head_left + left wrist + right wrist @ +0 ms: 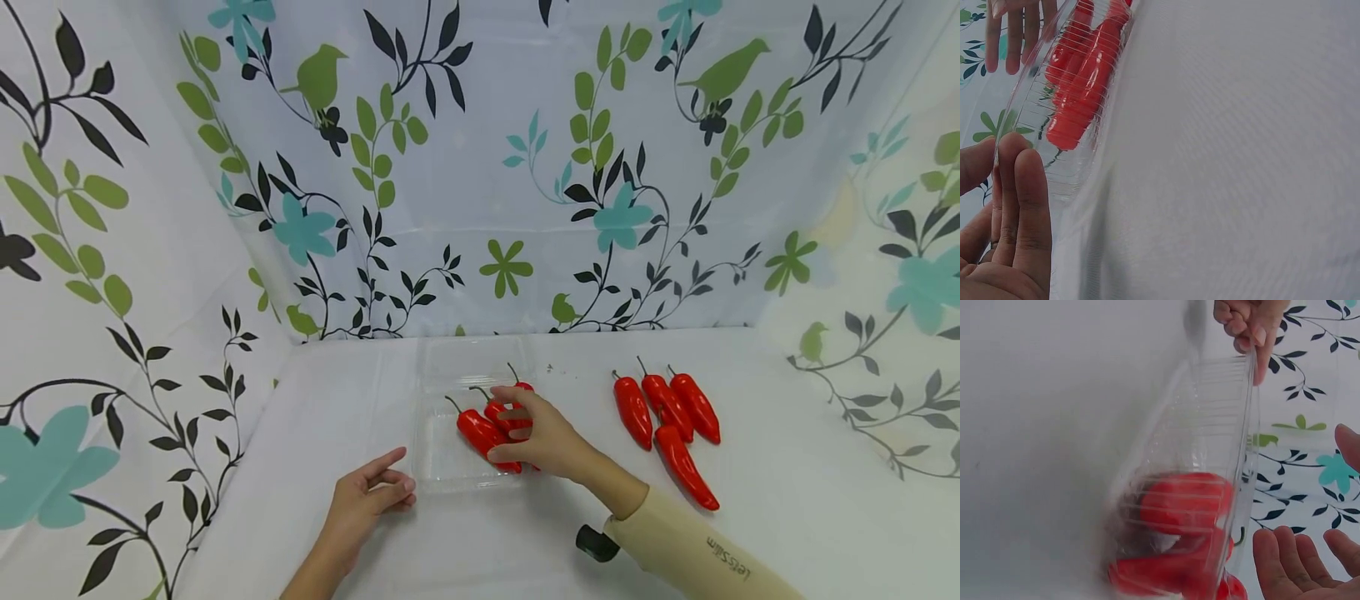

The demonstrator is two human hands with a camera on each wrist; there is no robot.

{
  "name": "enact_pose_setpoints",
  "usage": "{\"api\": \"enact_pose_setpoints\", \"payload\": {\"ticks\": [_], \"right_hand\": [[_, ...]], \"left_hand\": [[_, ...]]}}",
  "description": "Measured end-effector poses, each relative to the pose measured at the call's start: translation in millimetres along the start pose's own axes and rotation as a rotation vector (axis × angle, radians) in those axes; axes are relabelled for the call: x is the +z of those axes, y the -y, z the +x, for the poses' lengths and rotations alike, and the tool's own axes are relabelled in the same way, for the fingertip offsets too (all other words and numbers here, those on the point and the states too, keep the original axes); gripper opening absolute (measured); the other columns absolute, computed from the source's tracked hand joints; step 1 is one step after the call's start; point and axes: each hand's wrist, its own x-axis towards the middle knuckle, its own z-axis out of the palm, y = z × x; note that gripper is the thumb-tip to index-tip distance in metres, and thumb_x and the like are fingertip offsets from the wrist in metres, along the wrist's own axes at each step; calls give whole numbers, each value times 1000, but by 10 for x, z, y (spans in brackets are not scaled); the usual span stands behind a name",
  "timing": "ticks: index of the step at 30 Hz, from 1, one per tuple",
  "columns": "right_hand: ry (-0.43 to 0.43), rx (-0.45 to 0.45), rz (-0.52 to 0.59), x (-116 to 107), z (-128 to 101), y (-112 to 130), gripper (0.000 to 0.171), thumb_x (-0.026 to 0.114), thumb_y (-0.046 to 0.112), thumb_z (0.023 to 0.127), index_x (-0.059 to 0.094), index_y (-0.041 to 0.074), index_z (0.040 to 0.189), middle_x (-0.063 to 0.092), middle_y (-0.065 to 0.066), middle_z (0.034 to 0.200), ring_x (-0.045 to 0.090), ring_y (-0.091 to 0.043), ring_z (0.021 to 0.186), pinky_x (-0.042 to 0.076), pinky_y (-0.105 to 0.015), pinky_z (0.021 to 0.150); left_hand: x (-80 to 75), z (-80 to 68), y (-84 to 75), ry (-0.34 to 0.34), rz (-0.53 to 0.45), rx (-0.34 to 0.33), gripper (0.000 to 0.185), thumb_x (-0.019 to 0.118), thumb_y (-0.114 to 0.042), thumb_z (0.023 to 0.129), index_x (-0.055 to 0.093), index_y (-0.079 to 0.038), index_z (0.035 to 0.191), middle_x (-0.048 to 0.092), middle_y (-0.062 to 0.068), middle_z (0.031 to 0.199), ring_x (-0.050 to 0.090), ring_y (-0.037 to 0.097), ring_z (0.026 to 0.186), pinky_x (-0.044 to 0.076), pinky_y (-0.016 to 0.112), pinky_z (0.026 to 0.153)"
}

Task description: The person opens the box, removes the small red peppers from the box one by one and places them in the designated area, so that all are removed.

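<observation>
A clear plastic container stands on the white surface with red chili peppers in its right part. My left hand pinches the container's rim at its near left corner, thumb on one side and fingers on the other, as the left wrist view shows. Over the peppers in the container hovers my right hand, fingers spread and apart from the thumb. The right wrist view shows this hand holding nothing. It partly hides the peppers in the head view.
Several more red chili peppers lie on the white table to the right of the container, close together. A patterned curtain hangs behind and on both sides. A black object sits by the right wrist.
</observation>
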Motion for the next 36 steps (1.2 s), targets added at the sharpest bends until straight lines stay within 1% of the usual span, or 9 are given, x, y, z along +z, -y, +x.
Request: {"api": "enact_pose_setpoints", "payload": {"ticks": [2, 7, 14, 18, 23, 28, 36], "right_hand": [[5, -3, 9, 49, 42, -10, 82, 88, 10, 78, 47, 12, 148, 51, -15, 145, 52, -39, 129, 59, -46, 90], [-4, 23, -16, 151, 115, -47, 81, 89, 14, 78, 48, 15, 148, 53, -10, 143, 49, -38, 132, 59, -49, 90], [-9, 42, -57, 232, 169, -110, 84, 90, 17, 76, 47, 14, 149, 52, -16, 144, 47, -38, 133, 60, -49, 89], [-4, 46, -90, 247, 190, -98, 86, 90, 18, 76, 46, 12, 150, 51, -16, 145, 47, -37, 134, 59, -49, 89], [19, 57, -129, 271, 224, -83, 87, 90, 19, 77, 46, 11, 151, 50, -15, 148, 48, -35, 134, 57, -49, 94], [49, 77, -115, 337, 269, -101, 85, 90, 17, 77, 46, 10, 149, 50, -14, 148, 49, -35, 134, 53, -49, 100], [60, 111, -134, 477, 327, -154, 82, 91, 17, 75, 50, 10, 147, 55, -10, 142, 53, -33, 129, 56, -49, 97]], "left_hand": [[2, 2, 1, -2, 0, 2, 61, 78, -1, 86, 54, 1, 143, 65, 13, 96, 73, 27, 82, 63, 36, 79], [7, -1, 8, -4, 2, 2, 60, 78, -1, 87, 55, 2, 142, 65, 13, 95, 73, 27, 82, 63, 36, 78], [0, -3, 40, 2, 3, 3, 62, 78, -2, 87, 53, 2, 143, 65, 13, 95, 73, 27, 82, 63, 36, 79], [0, 3, 35, 3, 2, 5, 62, 77, -2, 87, 53, 2, 144, 64, 13, 95, 73, 28, 82, 63, 36, 79], [3, 8, 23, 3, 2, 7, 61, 77, -1, 87, 53, 1, 144, 65, 13, 96, 73, 28, 82, 63, 36, 79], [-4, 13, 29, -3, 11, 9, 61, 77, -2, 87, 53, 2, 144, 65, 13, 96, 73, 28, 82, 63, 36, 78], [-8, 23, 41, -6, 3, -9, 61, 78, -3, 87, 54, 1, 143, 66, 13, 95, 73, 28, 82, 63, 36, 77]]}}
